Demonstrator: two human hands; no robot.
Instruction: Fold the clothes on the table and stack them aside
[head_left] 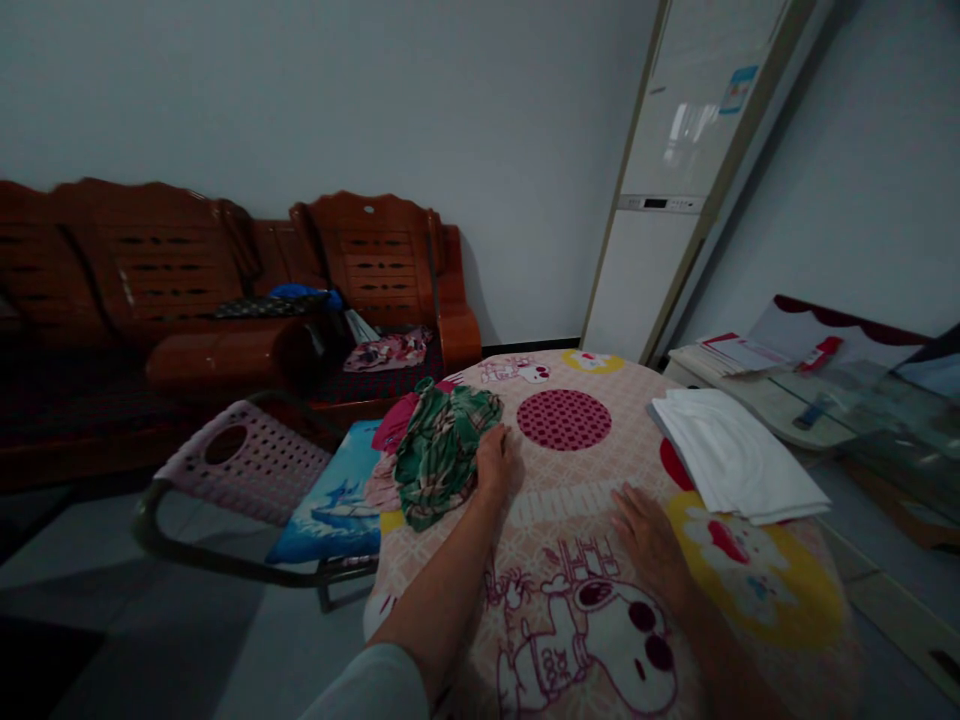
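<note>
At the left side of the round table lies a crumpled green plaid garment (439, 450), bunched over pink cloth (394, 425). My left hand (496, 465) is at the right edge of the plaid garment, its fingers curled in and closed on the fabric. Palm down over the printed tablecloth (555, 540), my right hand (646, 535) has its fingers stretched and apart, holding nothing. A folded white cloth (739, 455) rests on the table's right side, beyond my right hand.
A chair with a woven pink back (247, 460) and a blue cushion (337, 505) stands left of the table. Behind are wooden sofas (375, 250) with cloth on the seat. A tall white cabinet unit (641, 270) and a low stand with papers (739, 355) are at right.
</note>
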